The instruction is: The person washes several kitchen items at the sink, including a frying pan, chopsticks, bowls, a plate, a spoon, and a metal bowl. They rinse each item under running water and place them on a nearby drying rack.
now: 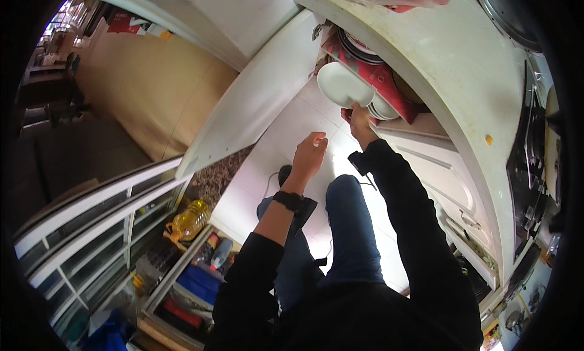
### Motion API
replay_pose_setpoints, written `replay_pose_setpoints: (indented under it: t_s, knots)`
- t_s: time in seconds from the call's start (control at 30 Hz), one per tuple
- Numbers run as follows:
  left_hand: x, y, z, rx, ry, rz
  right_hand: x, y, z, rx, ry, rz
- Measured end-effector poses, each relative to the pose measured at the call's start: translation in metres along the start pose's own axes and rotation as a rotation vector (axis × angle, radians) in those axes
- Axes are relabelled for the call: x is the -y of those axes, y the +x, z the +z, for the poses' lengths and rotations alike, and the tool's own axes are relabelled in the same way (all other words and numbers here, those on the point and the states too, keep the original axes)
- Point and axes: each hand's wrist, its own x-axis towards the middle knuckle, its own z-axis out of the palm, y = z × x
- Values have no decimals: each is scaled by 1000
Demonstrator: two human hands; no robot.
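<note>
My right hand [359, 121] grips the near edge of a white oval plate [340, 83] at the opening of a low cabinet. Several more white plates [383, 107] are stacked just right of it, partly hidden by the held plate and a red printed box [380, 76]. Behind the red box, dark-rimmed round dishes [359, 47] sit deeper in the cabinet. My left hand [309, 157] hovers over the pale floor, lower left of the plate, its fingers loosely curled and a gap showing between thumb and fingers. It seems to hold nothing.
The white cabinet door [255, 101] stands swung out on the left. A pale curved countertop [462, 101] overhangs the cabinet, with a stove [528, 162] at right. At lower left are a yellow oil bottle [191, 220], an open drawer [182, 263] and white-framed glass panes [103, 223].
</note>
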Motion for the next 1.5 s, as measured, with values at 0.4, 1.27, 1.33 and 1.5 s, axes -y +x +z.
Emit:
replay_pose_setpoints:
  t_s: [0.4,1.27,1.33,1.5]
  knots:
    - [8,66,-19,44,-77,116,8,118,17,-112,-20,-314]
    - [-263,-231,80,508,182,235,199,-430,-239,13,6,68]
    - [-294,-275,141,749,154,306,226,-478,-287,-121,114,7]
    - [-369,-403,299,1241,208,453,274,-602,-442,-389,262,-250]
